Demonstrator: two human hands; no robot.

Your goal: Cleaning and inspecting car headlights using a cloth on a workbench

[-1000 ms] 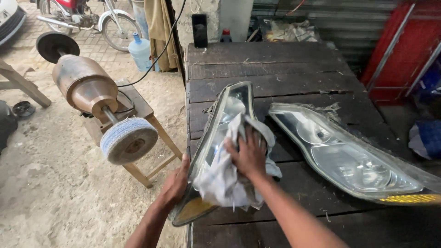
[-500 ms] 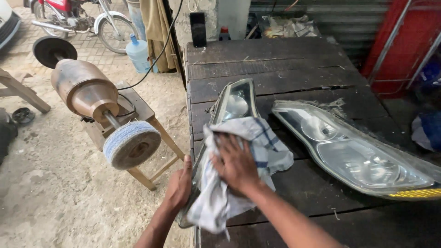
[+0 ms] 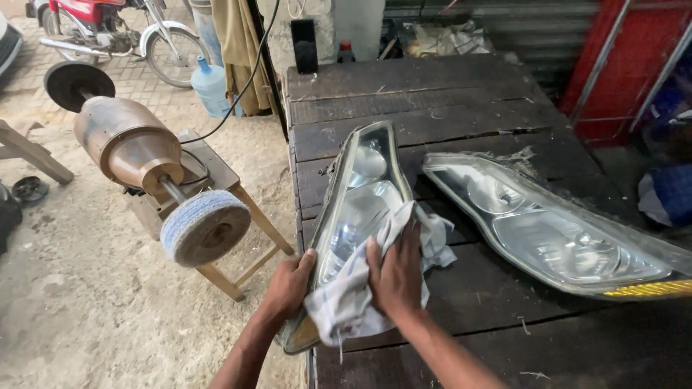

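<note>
- Far left, on the sandy ground, a buffing machine (image 3: 130, 144) sits on a low wooden stand (image 3: 238, 216); its drum is brown and dull; a pale blue cloth wheel (image 3: 205, 227) is on the near end of its shaft and a dark disc (image 3: 78, 85) on the far end.
- Behind it stand a red motorcycle (image 3: 108, 29) and a pale blue water bottle (image 3: 211, 88).
- The left hand (image 3: 290, 287) grips the outer edge of the headlight (image 3: 360, 209) near its lower end; the thumb lies over the rim and the fingers curl under it, clenched on the housing.
- That headlight lies lengthwise along the left edge of the dark wooden table (image 3: 432, 94), its near tip overhanging the edge; the lens is clear but hazy; a round reflector bowl shows in the upper half; an amber section shows at the near tip; the rim is grey and worn.
- A white rag (image 3: 353, 295) with thin dark stripes is draped over the lower half of the lens.
- The right hand (image 3: 395, 277) presses flat on the rag, fingers spread and extended, not closed round anything.
- To the right, apart from the first, a second headlight (image 3: 555, 230) lies slantwise on the table; its lens is cloudy, with an amber strip at the near right end.
</note>
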